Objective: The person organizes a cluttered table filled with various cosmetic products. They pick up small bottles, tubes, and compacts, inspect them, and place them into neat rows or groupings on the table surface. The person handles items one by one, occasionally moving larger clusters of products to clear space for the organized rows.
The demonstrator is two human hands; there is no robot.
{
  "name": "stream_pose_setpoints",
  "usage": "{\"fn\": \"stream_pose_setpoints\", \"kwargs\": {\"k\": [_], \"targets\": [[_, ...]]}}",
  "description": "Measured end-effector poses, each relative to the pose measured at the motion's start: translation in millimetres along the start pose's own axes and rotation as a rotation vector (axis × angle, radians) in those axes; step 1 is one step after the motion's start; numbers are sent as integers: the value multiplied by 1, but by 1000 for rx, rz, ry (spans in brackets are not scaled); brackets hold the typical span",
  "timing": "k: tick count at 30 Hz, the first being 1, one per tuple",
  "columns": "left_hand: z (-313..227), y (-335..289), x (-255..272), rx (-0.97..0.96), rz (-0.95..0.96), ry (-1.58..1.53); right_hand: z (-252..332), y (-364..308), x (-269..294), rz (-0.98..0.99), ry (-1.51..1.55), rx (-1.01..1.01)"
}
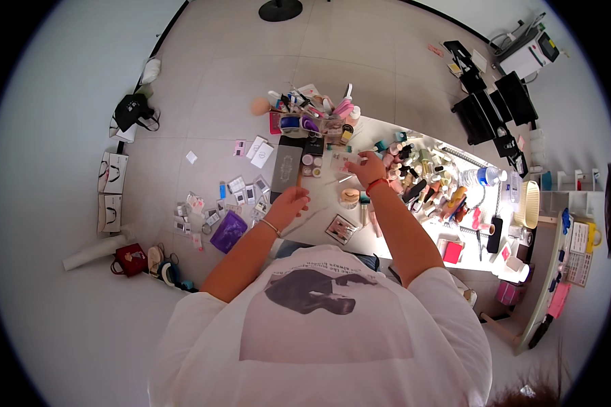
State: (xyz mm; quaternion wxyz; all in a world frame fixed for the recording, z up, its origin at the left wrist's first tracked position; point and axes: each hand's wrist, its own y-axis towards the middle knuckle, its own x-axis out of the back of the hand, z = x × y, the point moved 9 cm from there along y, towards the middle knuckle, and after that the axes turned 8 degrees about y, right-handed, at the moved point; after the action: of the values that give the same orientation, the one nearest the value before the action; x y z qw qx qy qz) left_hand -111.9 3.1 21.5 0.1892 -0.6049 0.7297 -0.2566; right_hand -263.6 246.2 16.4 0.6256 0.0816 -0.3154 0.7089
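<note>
Looking down past our white shirt, we see both bare forearms reaching forward over a white surface crowded with small cosmetic items.

Our left hand is nearer. Its fingers are curled partway in, and a thin stick rises from them; we cannot tell how firmly it is gripped. A thin bracelet sits on that wrist, and the forearm comes up from the lower left, bent at the elbow.

Our right hand lies a little farther out, an orange band at its wrist. Its fingers are pinched on a small clear packet, held just above the surface. The packet is too small and pale for us to make out what is in it. This forearm runs up from the lower right and angles inward, so the two hands are near each other but apart.

Between and below them lie a small round jar and a flat patterned card. Beyond the left hand sits a dark rectangular palette. To the right, a dense cluster of bottles and tubes blurs together. Farther still, a clear organiser holds brushes and tools.
</note>
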Motion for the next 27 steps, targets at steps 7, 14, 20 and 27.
{"fn": "stream_pose_setpoints", "kwargs": {"k": [7, 14, 20, 27], "targets": [[6, -9, 7, -51, -49, -7, 9, 20, -18, 28, -81, -67], [1, -4, 10, -66, -80, 21, 17, 26, -20, 56, -363, 114], [1, -3, 5, -65, -63, -18, 36, 35, -15, -30, -489, 380], [-14, 2, -2, -81, -50, -2, 20, 58, -28, 62, -621, 339]]}}
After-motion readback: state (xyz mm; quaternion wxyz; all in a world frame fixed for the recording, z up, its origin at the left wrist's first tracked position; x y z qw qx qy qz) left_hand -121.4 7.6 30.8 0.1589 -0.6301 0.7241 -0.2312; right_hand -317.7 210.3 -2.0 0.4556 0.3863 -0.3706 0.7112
